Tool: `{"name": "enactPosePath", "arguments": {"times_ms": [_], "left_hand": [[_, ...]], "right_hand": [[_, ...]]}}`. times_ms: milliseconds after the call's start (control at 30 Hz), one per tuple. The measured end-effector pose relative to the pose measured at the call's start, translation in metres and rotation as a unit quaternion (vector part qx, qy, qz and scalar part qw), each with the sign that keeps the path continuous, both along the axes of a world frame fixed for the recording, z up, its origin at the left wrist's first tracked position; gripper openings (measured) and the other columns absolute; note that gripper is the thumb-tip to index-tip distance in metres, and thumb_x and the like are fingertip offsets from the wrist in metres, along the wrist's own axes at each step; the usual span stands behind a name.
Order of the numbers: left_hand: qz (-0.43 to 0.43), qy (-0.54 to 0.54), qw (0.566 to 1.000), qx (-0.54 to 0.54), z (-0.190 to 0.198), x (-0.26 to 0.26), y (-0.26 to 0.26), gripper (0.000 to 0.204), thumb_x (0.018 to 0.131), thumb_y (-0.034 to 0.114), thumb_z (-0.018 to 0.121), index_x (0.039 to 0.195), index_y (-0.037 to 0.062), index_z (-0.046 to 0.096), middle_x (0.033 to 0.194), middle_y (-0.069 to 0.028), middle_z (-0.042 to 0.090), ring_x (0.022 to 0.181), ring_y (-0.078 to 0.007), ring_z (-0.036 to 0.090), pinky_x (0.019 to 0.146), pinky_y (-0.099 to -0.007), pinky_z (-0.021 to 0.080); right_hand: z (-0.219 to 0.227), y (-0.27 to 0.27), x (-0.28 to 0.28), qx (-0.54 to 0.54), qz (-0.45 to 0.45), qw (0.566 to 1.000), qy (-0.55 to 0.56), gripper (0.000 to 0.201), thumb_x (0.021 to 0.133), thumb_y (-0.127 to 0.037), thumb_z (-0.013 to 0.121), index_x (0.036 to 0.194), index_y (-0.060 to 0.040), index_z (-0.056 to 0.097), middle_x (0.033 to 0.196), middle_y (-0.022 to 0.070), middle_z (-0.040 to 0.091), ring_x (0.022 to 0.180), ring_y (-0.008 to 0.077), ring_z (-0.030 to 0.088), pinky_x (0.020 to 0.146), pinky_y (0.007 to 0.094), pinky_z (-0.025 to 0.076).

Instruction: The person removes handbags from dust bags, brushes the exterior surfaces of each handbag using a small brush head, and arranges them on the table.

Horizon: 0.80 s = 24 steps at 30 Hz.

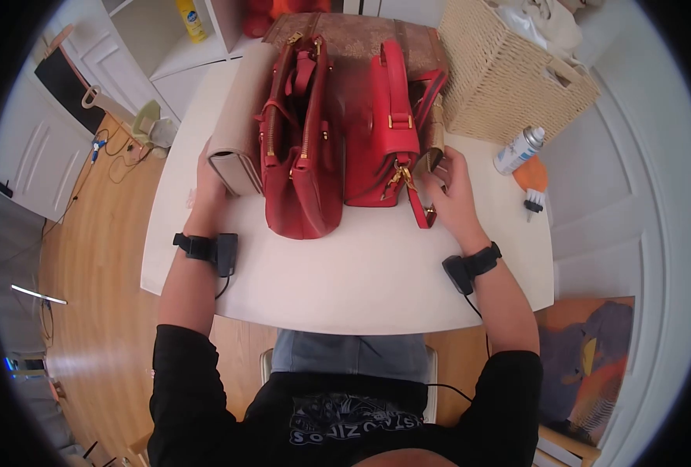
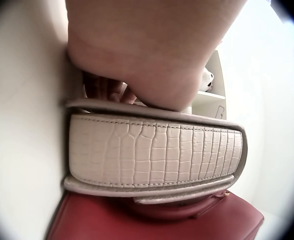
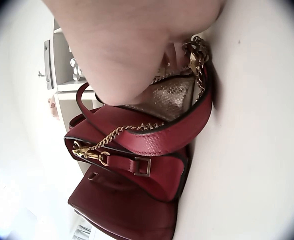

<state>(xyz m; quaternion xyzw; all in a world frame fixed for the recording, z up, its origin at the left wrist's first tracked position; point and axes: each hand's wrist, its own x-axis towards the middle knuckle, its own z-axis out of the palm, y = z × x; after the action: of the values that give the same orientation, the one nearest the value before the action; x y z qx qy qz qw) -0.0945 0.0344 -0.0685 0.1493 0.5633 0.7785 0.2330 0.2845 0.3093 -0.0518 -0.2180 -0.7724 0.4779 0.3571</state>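
Note:
Several bags stand side by side on the white table (image 1: 322,288). My left hand (image 1: 210,185) rests along the outer side of the beige crocodile-pattern bag (image 2: 152,152), its fingers partly hidden behind it in the left wrist view. Next to that bag stands a dark red handbag (image 1: 305,198) with open zips. Right of it is a brighter red handbag (image 1: 392,136) with a top handle, a hanging strap (image 3: 157,142) and gold chain. My right hand (image 1: 456,191) touches the gold snakeskin-look bag (image 3: 172,97) at the row's right end, fingers along its outer side.
A brown patterned case (image 1: 361,35) lies behind the bags. At the back right stands a woven basket (image 1: 501,74) filled with cloth. A spray can (image 1: 520,150) and an orange-and-white brush (image 1: 532,183) lie on the table's right side.

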Motion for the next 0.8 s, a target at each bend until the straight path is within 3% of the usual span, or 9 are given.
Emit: {"name": "enactPosePath", "arguments": {"times_ms": [100,367,800], "left_hand": [[-0.004,0.024,0.999,-0.027,0.014,0.015,-0.002,0.044,0.111,0.017,0.050,0.150,-0.0030,0.055,0.134,-0.0157,0.071,0.115,-0.0223,0.072,0.097,-0.0361,0.060],[-0.008,0.026,1.000,-0.005,0.009,0.011,-0.004,0.044,0.111,0.021,0.053,0.147,-0.0038,0.056,0.130,-0.0145,0.072,0.110,-0.0208,0.074,0.093,-0.0336,0.060],[-0.006,0.037,0.999,-0.031,0.025,0.022,-0.004,0.044,0.108,0.016,0.055,0.147,-0.0047,0.057,0.128,-0.0151,0.073,0.109,-0.0204,0.074,0.092,-0.0338,0.061]], "right_hand": [[0.006,-0.006,0.002,0.003,0.011,1.000,-0.023,0.059,0.097,-0.003,0.073,0.147,-0.0005,0.044,0.141,0.0187,0.055,0.125,0.0292,0.067,0.089,0.0365,0.058],[0.002,-0.001,0.000,0.079,-0.029,0.996,-0.038,0.045,0.093,-0.001,0.073,0.134,0.0018,0.055,0.130,0.0171,0.054,0.125,0.0329,0.064,0.109,0.0399,0.056],[0.003,0.002,0.003,0.098,-0.042,0.993,-0.044,0.031,0.092,0.001,0.074,0.120,0.0040,0.061,0.126,0.0177,0.056,0.118,0.0323,0.068,0.105,0.0380,0.058]]}}
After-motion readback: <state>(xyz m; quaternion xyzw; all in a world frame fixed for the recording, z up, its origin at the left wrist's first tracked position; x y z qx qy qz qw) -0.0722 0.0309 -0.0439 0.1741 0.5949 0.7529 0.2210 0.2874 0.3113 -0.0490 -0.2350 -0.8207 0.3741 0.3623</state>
